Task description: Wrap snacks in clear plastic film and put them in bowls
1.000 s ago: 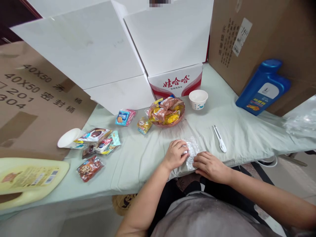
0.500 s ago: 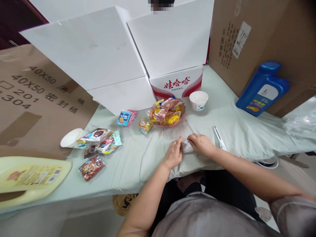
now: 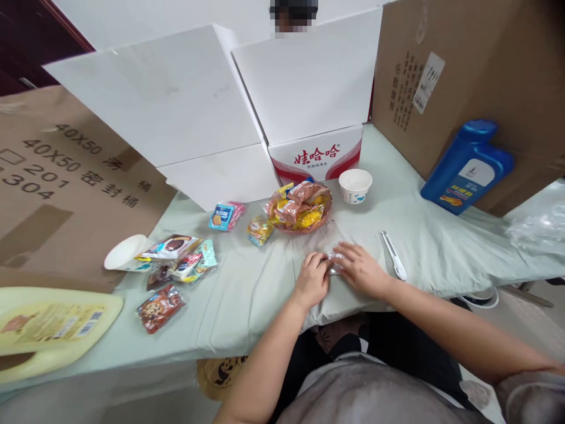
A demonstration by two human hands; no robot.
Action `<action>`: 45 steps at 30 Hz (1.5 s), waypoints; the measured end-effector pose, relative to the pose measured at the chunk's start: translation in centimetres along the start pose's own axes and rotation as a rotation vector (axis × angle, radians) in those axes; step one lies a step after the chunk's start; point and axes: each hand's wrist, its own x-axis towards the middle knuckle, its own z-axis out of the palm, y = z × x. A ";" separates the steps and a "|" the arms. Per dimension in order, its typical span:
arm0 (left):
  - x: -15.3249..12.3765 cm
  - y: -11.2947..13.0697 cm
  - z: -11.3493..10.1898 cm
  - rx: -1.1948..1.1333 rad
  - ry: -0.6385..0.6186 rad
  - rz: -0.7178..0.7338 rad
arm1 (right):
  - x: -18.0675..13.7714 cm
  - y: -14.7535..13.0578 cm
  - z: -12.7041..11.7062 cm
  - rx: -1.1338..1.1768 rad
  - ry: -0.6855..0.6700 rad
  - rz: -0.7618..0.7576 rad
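Observation:
A clear plastic bag (image 3: 336, 263) lies crumpled on the cloth near the table's front edge, under both hands. My left hand (image 3: 313, 278) is closed on its left side with bent fingers. My right hand (image 3: 359, 270) lies over the right part, fingers stretched out and slightly apart. Just right of that hand rests a white utility knife (image 3: 394, 256). Beyond the hands stands a round basket (image 3: 304, 228) heaped with wrapped snacks (image 3: 302, 203). A white paper bowl (image 3: 355, 187) stands to the right of the basket, upright.
At left, a tilted paper bowl (image 3: 128, 252) lies beside several snack packets (image 3: 176, 247); a yellow jug (image 3: 57, 330) is nearer. Two smaller packets (image 3: 225, 216) (image 3: 259, 229) sit left of the basket. White boxes (image 3: 315, 156), a brown carton (image 3: 406, 76) and a blue bottle (image 3: 468, 168) line the back.
My right hand has gone from pinching the plastic bag to spreading its fingers over it. My left fingers have bent down onto the bag. The view has tipped slightly.

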 end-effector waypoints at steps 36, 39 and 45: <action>0.0 -0.5 0.4 -0.099 0.166 -0.176 | -0.4 5.4 -2.4 -0.082 0.166 0.225; -0.3 -0.9 0.2 -0.109 0.269 -0.208 | -4.8 4.5 -1.2 -0.200 0.231 0.408; 1.5 -5.1 -4.7 0.149 0.394 -0.374 | -7.2 4.2 -0.5 -0.265 0.231 0.497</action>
